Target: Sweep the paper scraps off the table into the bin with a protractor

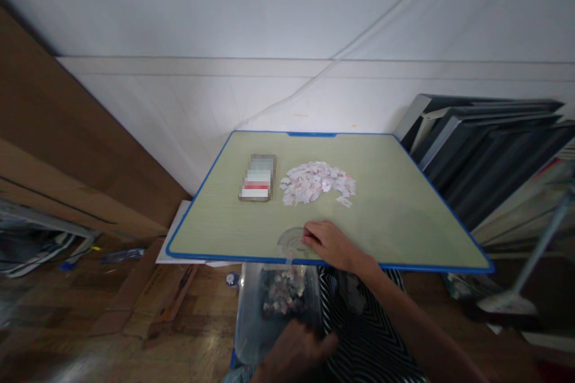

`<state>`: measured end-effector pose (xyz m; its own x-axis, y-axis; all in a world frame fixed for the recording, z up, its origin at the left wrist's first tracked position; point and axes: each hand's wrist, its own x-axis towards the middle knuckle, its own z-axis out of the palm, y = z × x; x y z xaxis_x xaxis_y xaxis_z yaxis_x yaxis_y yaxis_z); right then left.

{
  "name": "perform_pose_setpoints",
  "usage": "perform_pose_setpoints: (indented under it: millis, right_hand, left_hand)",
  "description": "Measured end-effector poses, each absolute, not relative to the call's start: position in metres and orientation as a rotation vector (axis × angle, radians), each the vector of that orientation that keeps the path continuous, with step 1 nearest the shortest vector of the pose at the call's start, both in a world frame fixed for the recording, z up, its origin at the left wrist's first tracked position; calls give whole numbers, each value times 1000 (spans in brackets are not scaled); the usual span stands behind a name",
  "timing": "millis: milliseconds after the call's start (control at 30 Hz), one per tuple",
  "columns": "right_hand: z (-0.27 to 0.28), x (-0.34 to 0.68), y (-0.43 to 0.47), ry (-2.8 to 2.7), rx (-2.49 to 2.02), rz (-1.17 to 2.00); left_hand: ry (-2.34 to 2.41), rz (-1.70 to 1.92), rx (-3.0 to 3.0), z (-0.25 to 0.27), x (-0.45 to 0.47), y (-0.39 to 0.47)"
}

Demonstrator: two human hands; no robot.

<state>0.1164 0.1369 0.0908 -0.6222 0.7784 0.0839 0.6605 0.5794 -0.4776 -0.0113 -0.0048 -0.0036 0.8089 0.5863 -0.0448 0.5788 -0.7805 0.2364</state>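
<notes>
My right hand [330,243] is at the front edge of a pale green tabletop [404,215] with a blue rim. Its fingers are curled closed at the right side of a clear protractor [290,239], which lies partly over the edge. Beyond it is a heap of small whitish-pink paper pieces [317,181]. Below the tabletop, my left hand [294,350] hovers over a clear plastic bin [251,323], blurred, its fingers hard to read. Paper scraps [286,291] fill the far part of this bin.
A phone-shaped object [258,178], pixelated, lies left of the heap. Dark flat panels [489,149] lean against the wall at right, with a broom [510,302] below them. Flattened cardboard [155,305] is on the wooden floor at left, near a brown cabinet [81,131].
</notes>
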Motion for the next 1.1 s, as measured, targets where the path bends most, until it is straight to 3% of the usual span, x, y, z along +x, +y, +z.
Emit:
perform_pose_setpoints:
  millis: [767,1100]
  right_hand:
    - [105,106,116,-2681,-871,664]
    - [106,218,189,-2166,-1231,731]
  left_hand:
    - [884,12,2803,-6,-11,-5]
    - [887,-50,2809,-2,-11,-4]
